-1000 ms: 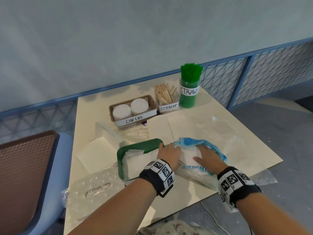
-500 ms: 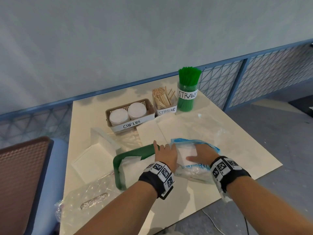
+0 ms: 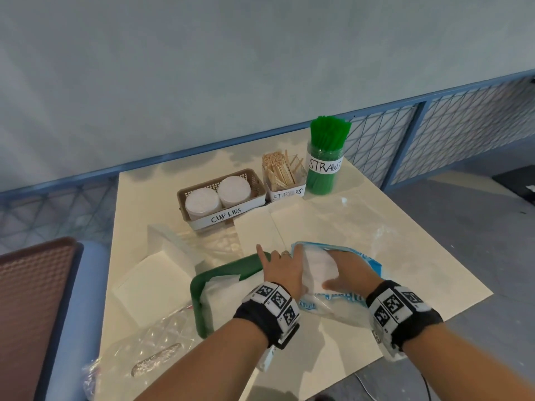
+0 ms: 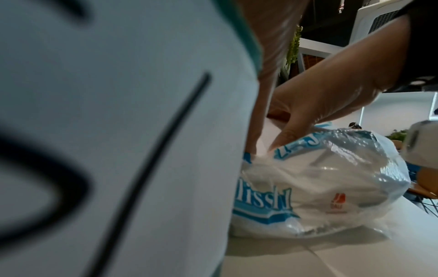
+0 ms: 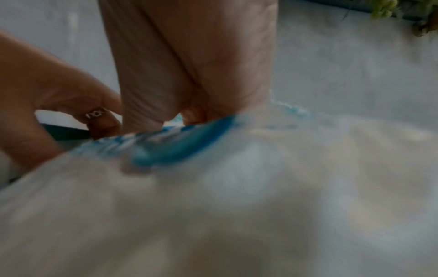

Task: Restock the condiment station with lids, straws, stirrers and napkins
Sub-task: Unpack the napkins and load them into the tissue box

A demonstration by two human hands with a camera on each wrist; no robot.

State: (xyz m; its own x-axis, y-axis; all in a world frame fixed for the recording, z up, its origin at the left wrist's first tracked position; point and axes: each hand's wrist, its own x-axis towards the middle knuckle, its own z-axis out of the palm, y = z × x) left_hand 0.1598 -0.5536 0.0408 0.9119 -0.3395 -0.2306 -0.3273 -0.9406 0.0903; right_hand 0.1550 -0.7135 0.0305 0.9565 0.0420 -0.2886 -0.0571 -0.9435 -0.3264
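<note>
A clear and blue napkin bag (image 3: 333, 306) lies on the table's near side, also in the left wrist view (image 4: 308, 187) and the right wrist view (image 5: 177, 148). My right hand (image 3: 350, 270) is inside it, fingers round the white napkin stack (image 3: 320, 267). My left hand (image 3: 282, 270) holds the bag's open edge, index finger straight. A green tray (image 3: 231, 266) with napkins (image 3: 223, 293) sits just left. At the back stand the cup lids basket (image 3: 254, 180), stirrers (image 3: 280, 172) and green straws (image 3: 325, 157).
A white box (image 3: 168, 241) and a white sheet (image 3: 150, 285) lie left of the tray. Crumpled clear plastic (image 3: 144, 351) is at the near left corner, and more film (image 3: 362, 218) beyond the bag. A chair (image 3: 34, 299) stands left; a blue mesh railing (image 3: 463, 125) runs behind.
My right hand has slid further into the bag over the napkins. My left hand stays at the bag's mouth with its index finger now straightened.
</note>
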